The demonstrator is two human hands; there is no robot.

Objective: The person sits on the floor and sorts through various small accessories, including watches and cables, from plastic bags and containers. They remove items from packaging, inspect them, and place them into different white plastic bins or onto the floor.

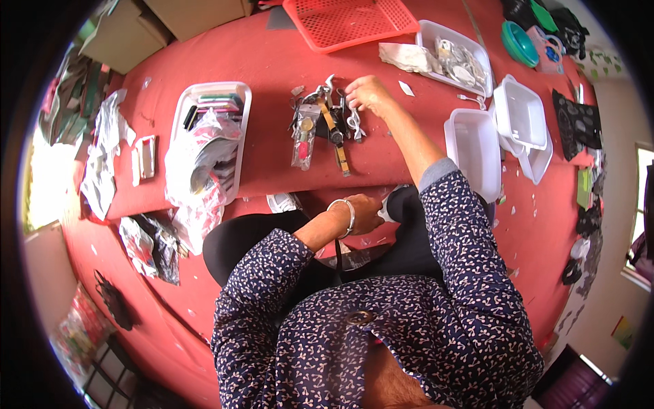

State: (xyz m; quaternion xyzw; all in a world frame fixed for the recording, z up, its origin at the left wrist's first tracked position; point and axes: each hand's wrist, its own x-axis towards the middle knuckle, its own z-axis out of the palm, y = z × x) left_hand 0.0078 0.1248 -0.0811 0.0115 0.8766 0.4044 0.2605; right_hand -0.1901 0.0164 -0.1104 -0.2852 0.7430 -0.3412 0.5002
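On the red cloth in front of me lies a small pile of wristwatches [336,135], some with gold-coloured bands. A clear plastic packet [304,140] with a watch inside lies against its left side. At the pile's right edge my right hand [370,95] reaches down with fingers bent together; what is between them, if anything, is too small to make out. Just below those fingers is a bundled white cable [355,125]. My left hand [363,215] is held low over my lap, fingers curled in, beside a whitish scrap; its grip is mostly hidden.
A white bin [245,112] of packets stands left. Far right, another white bin [488,58] holds cables and chargers, near a red perforated basket [320,46]. White tubs [470,178] stand at the right. Cardboard boxes [126,41] are at the far left.
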